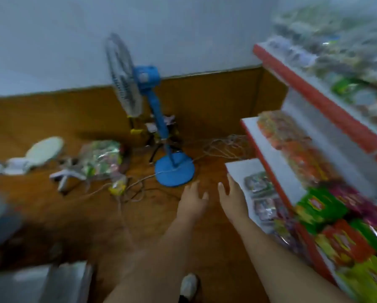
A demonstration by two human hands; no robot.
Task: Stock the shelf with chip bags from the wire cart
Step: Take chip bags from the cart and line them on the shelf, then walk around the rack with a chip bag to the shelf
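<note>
A blue pedestal fan (139,84) stands upright on the brown floor (73,215) by the white wall (183,29). Tangled cords (222,145) lie beside its round base. A white object (44,150), possibly another fan, lies flat at left.

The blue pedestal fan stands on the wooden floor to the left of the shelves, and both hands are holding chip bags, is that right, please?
Not quite. In the head view both hands are empty: the left hand and right hand reach forward with open fingers, holding nothing. The rest is right: the blue pedestal fan stands on the wooden floor, left of the shelves.
</note>
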